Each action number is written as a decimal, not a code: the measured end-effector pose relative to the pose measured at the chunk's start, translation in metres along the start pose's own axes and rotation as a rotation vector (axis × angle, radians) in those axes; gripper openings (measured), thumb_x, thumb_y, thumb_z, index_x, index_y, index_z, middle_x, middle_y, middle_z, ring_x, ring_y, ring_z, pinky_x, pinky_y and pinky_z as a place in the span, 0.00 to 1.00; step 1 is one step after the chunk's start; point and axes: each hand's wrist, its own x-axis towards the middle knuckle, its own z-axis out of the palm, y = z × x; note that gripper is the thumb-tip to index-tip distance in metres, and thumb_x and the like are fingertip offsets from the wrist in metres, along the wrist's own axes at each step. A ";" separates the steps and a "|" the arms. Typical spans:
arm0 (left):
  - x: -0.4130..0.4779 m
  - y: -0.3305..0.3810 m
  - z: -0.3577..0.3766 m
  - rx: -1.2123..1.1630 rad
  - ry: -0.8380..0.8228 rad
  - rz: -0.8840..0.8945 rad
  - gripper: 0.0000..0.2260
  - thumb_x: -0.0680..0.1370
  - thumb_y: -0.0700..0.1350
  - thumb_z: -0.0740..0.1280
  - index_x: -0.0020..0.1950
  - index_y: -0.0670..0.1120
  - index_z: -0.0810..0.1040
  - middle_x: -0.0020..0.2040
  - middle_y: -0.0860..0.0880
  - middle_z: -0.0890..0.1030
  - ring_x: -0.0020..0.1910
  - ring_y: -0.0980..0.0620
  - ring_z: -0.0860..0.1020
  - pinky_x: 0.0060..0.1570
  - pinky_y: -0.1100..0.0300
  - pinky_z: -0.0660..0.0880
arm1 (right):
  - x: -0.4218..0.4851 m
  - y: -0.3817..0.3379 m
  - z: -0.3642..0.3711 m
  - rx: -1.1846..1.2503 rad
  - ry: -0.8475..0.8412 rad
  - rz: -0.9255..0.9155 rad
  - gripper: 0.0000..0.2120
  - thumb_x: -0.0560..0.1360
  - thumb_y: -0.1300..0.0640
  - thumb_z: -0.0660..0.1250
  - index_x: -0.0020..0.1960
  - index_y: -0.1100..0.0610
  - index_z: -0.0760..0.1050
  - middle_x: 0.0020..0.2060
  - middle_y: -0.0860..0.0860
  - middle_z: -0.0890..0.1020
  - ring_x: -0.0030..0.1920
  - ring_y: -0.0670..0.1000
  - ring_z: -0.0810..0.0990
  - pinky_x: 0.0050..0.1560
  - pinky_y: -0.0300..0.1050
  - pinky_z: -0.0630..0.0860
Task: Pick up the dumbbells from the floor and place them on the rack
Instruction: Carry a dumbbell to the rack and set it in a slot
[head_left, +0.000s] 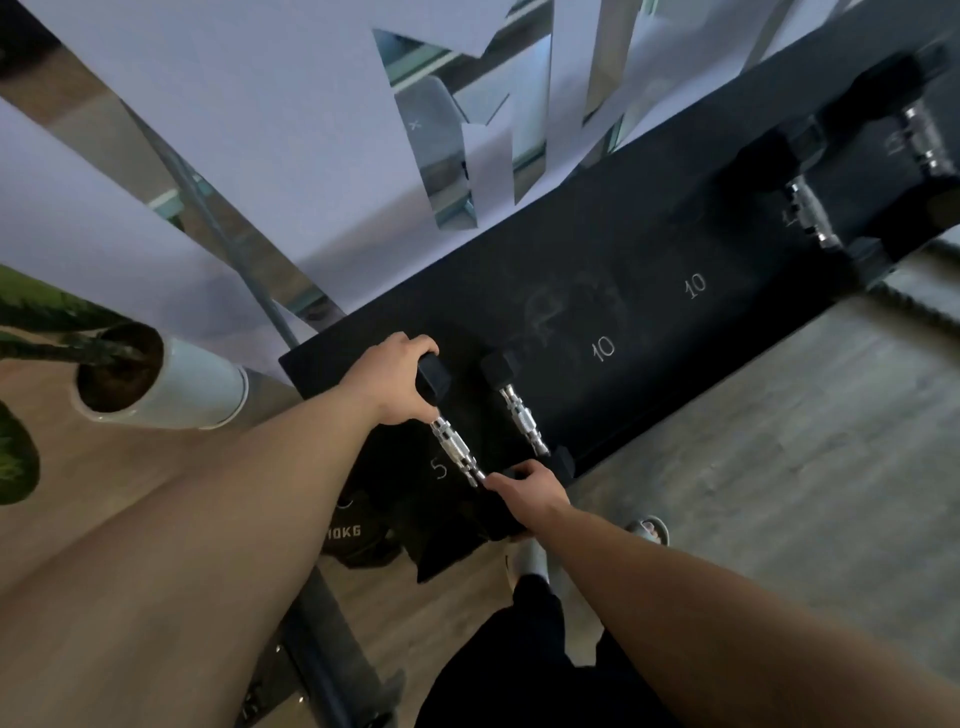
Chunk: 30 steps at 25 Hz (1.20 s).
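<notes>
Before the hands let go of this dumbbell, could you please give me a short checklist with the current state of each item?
1. Left hand on the far head of the held dumbbell: ok.
2. Right hand on its near head: ok.
3. Dumbbell fully seated on the rack: cannot tell.
4. Gap to the neighbouring dumbbell: ok, apart.
5. Marked 10 slots free: ok.
6. Feet clear below: cannot tell.

knurled shiny metal dumbbell handle (457, 451), matt black rack (623, 270), wood-look floor (779, 415)
</notes>
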 end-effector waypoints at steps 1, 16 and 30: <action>0.001 0.008 -0.008 0.002 0.014 0.014 0.39 0.63 0.57 0.82 0.70 0.57 0.70 0.63 0.49 0.74 0.58 0.45 0.77 0.54 0.50 0.78 | -0.005 -0.006 -0.010 -0.013 0.020 -0.017 0.21 0.69 0.43 0.75 0.58 0.50 0.77 0.48 0.49 0.82 0.44 0.50 0.85 0.34 0.43 0.82; 0.125 0.197 -0.060 0.049 0.086 0.140 0.37 0.65 0.55 0.82 0.70 0.55 0.71 0.61 0.49 0.73 0.54 0.45 0.77 0.52 0.50 0.79 | 0.039 -0.052 -0.209 -0.014 0.229 -0.089 0.24 0.69 0.41 0.75 0.61 0.50 0.78 0.49 0.48 0.82 0.41 0.46 0.81 0.28 0.36 0.70; 0.230 0.325 -0.062 0.018 0.057 0.092 0.37 0.67 0.53 0.82 0.71 0.55 0.70 0.63 0.48 0.73 0.58 0.44 0.77 0.57 0.47 0.79 | 0.106 -0.072 -0.363 -0.016 0.217 -0.043 0.27 0.66 0.41 0.75 0.62 0.50 0.78 0.46 0.46 0.81 0.46 0.51 0.84 0.46 0.51 0.86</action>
